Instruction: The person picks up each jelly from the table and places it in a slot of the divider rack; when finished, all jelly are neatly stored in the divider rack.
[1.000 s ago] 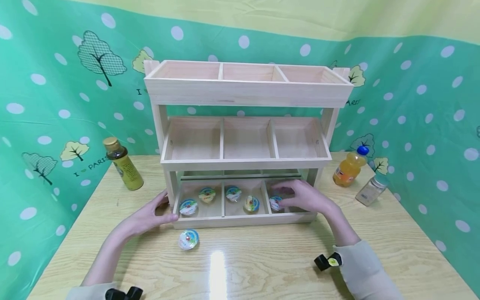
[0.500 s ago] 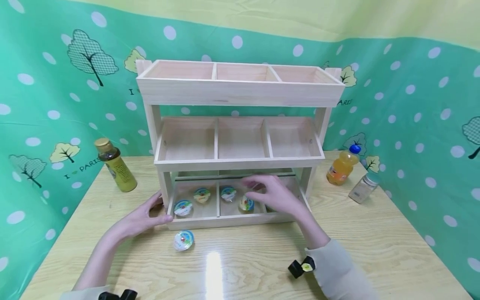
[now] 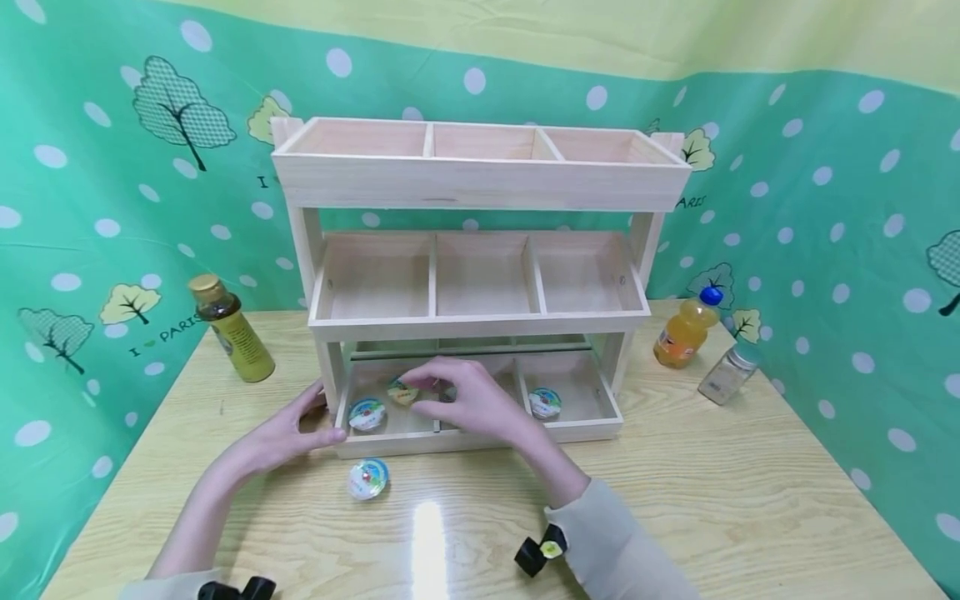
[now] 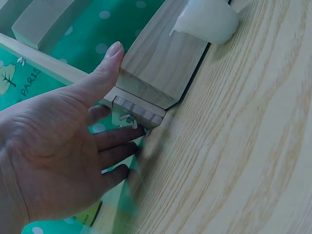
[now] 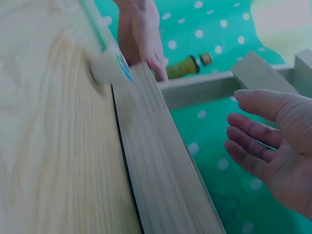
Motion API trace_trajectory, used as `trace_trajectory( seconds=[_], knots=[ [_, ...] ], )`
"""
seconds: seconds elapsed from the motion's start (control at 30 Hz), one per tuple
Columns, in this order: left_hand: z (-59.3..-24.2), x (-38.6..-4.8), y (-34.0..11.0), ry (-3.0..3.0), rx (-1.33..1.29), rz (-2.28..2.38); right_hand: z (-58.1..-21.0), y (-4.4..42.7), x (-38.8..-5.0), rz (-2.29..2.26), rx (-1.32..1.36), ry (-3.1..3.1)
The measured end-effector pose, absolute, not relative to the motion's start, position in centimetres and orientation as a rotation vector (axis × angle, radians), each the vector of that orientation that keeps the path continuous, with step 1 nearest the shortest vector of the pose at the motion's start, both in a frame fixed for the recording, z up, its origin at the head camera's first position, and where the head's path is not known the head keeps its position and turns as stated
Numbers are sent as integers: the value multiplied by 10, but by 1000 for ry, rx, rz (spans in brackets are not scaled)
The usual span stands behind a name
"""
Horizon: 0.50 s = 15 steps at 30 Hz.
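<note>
A pale wooden three-tier rack (image 3: 480,185) stands on the table. My left hand (image 3: 288,429) rests against its lower left corner, thumb at the front board (image 4: 161,58) and fingers behind the side bracket (image 4: 139,113). My right hand (image 3: 472,400) hovers over the bottom tier's middle compartment, thumb and fingers apart, holding nothing visible. In the left compartment lie a white jelly cup (image 3: 367,414) and a yellowish jelly cup (image 3: 402,390), the latter near my right fingertips. Another jelly cup (image 3: 544,403) sits in the right compartment. My hand mostly hides the middle compartment's contents. One jelly cup (image 3: 367,479) lies on the table before the rack.
At the left stands a yellow-green bottle with a gold cap (image 3: 240,333). An orange drink bottle with a blue cap (image 3: 686,329) and a clear jar with a teal lid (image 3: 727,377) are at the right. A green patterned cloth (image 3: 840,250) hangs behind.
My right hand has moved left from the right compartment, across the middle one, towards the left compartment. A jelly cup now shows uncovered in the right compartment. The left hand stays at the corner.
</note>
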<state>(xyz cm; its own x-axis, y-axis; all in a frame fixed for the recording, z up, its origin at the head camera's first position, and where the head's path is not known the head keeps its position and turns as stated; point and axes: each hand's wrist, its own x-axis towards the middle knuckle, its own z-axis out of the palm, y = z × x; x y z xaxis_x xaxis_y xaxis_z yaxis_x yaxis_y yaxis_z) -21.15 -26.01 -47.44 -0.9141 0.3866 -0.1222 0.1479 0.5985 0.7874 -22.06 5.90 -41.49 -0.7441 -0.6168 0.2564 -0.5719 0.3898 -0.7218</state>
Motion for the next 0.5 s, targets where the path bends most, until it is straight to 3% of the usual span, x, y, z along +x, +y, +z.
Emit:
trace_trajectory(
  seconds=[0.5],
  knots=[
    [-474, -211, -260, 2556, 464, 1213, -434, 15, -200, -924, -1259, 2567]
  ],
)
